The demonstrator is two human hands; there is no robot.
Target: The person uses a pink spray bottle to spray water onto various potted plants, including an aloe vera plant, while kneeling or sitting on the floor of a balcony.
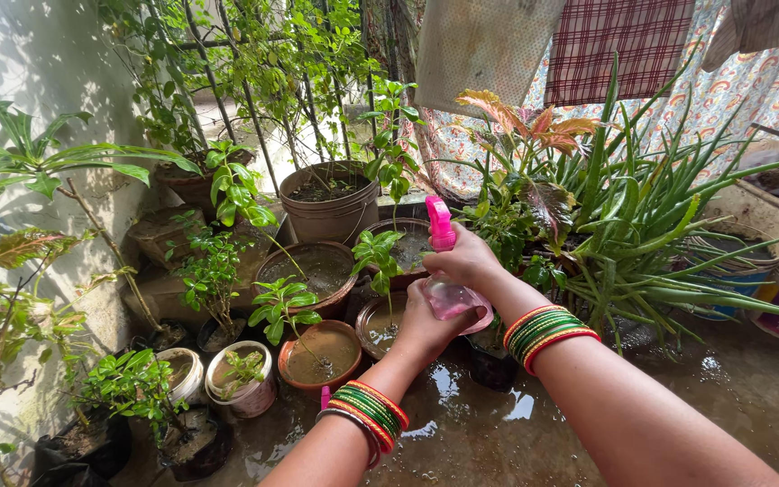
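Floor (750,397) — wet concrete, lying under a film of water and reflecting light in shallow puddles near the middle.

Standing directly on it:
- grey tub (329,199), sitting at the back, holding soil and a tall stem
- brown pot (308,275), sitting in front of the tub, water pooling inside
- clay pot (322,354), standing nearer, muddy water filling it
- white pot (243,383), standing just left of the clay pot
- black bags (193,442), slumping at lower left, each carrying a leafy plant
- striped pots (768,280), crowding the right edge — aloe leaves trailing across them
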